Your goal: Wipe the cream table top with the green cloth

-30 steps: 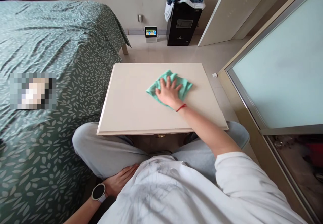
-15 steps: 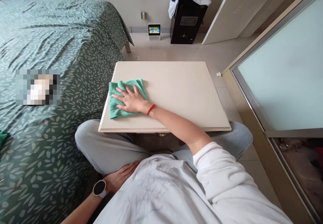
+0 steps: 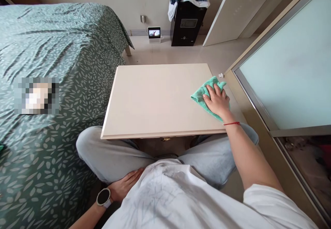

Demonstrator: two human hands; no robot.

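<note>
A green cleaning cloth (image 3: 204, 94) lies at the right edge of the cream tabletop (image 3: 155, 98), one side of it bunched and reaching past that edge. My right hand (image 3: 217, 100) presses down on it, fingers bent and a little apart, gripping the fabric. A red string bracelet circles that wrist. Down at my lap, my left hand (image 3: 126, 184) rests flat on my thigh with its fingers stretched out, the tips partly hidden by my white shirt. It wears a round watch (image 3: 103, 197) and holds nothing.
A bed (image 3: 51, 50) with a green leaf-patterned cover stands on the left. Behind the table are a small screen (image 3: 154, 34) and a black cabinet (image 3: 188, 24) with folded jeans on top. A sliding glass door (image 3: 284, 60) runs along the right.
My right hand has swept the cloth from the left side of the tabletop across to the right edge, bunching it. My left hand stays on my thigh. The view has shifted slightly.
</note>
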